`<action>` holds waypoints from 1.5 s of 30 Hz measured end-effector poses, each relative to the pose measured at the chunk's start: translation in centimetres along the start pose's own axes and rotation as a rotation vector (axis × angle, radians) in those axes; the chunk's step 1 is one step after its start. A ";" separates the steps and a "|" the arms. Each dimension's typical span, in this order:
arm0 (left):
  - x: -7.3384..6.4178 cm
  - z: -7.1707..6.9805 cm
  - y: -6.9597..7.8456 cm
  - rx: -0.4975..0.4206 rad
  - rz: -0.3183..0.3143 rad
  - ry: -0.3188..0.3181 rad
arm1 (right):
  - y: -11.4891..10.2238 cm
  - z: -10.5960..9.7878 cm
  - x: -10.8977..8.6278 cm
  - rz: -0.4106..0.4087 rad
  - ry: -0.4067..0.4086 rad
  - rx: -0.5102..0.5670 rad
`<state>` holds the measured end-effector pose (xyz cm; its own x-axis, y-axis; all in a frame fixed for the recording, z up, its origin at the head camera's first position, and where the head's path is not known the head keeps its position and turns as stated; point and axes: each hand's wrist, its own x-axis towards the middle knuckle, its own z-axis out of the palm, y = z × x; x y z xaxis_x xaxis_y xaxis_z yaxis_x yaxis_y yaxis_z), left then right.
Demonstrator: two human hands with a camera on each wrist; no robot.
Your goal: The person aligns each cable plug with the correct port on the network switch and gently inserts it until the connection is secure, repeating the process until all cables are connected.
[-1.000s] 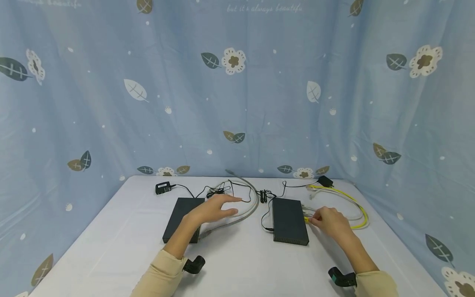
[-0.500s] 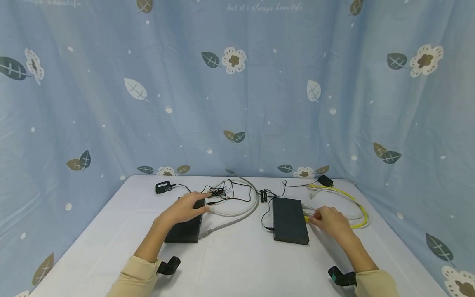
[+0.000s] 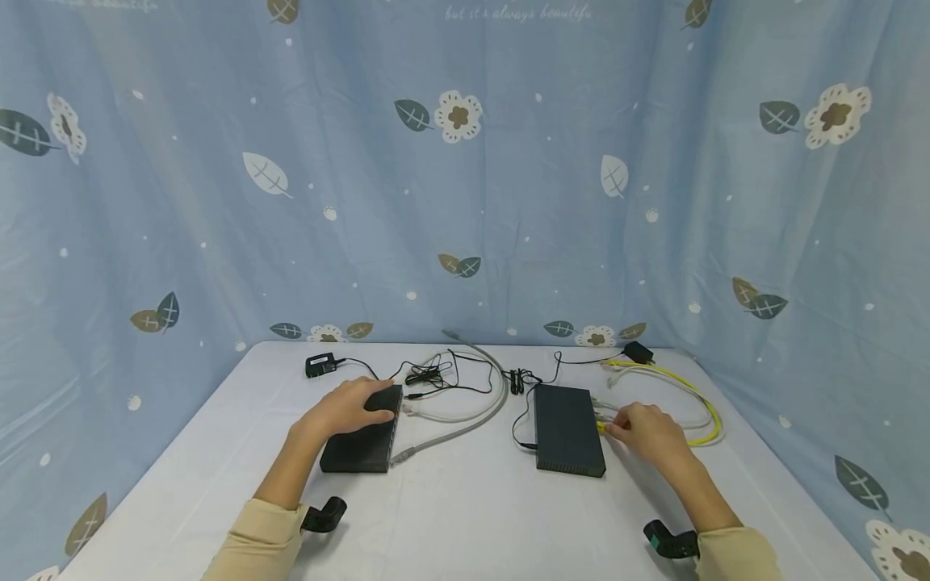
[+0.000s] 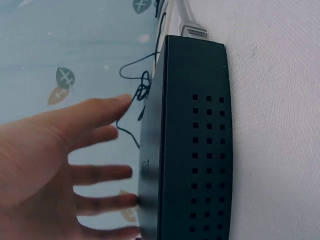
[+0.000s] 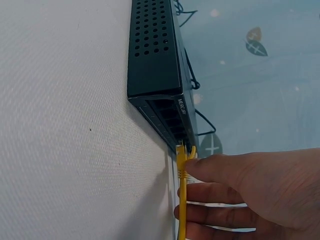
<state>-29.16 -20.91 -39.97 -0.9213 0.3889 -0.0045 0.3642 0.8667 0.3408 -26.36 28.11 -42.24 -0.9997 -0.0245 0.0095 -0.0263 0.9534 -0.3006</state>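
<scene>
My left hand (image 3: pixel 341 407) lies over the top of the left black network switch (image 3: pixel 363 453), fingers spread and fairly straight. In the left wrist view its fingertips reach the top face, beside the vented side. A grey network cable (image 3: pixel 450 436) has its plug (image 4: pixel 194 31) right by that switch's corner. My right hand (image 3: pixel 650 432) pinches the yellow network cable's plug (image 5: pixel 182 161) between thumb and fingers, right at the port row of the right black switch (image 3: pixel 569 432), marked MERCURY. Part of the plug is hidden by the thumb.
Black power cords lie bundled (image 3: pixel 429 374) behind the switches, with one adapter (image 3: pixel 320 365) at back left and another (image 3: pixel 638 353) at back right. The yellow cable (image 3: pixel 717 420) and pale cables loop at the right. A patterned curtain (image 3: pixel 465 202) hangs behind the white table (image 3: pixel 465 524).
My left hand has moved left, from above the grey cable to over the left switch, which has shifted slightly. The right hand keeps its place at the yellow plug.
</scene>
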 end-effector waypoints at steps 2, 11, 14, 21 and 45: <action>-0.1 -0.1 0.1 0.021 -0.041 -0.025 | -0.1 0.0 0.0 0.000 -0.001 0.000; -0.4 0.1 0.9 0.068 -0.123 -0.109 | -0.1 0.1 0.1 0.011 -0.010 -0.013; -0.3 0.2 0.9 0.068 -0.123 -0.120 | -0.1 0.1 0.1 0.010 -0.008 -0.017; 0.0 0.4 0.6 0.037 -0.089 -0.105 | -0.2 0.0 -0.1 0.001 -0.003 -0.018; 0.8 1.2 0.0 0.003 -0.071 -0.084 | -0.9 -0.1 0.3 -0.066 0.075 -0.008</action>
<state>-29.74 -20.22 -41.15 -0.9300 0.3515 -0.1076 0.2992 0.8938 0.3340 -26.65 27.29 -41.89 -0.9927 -0.0653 0.1009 -0.0920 0.9530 -0.2888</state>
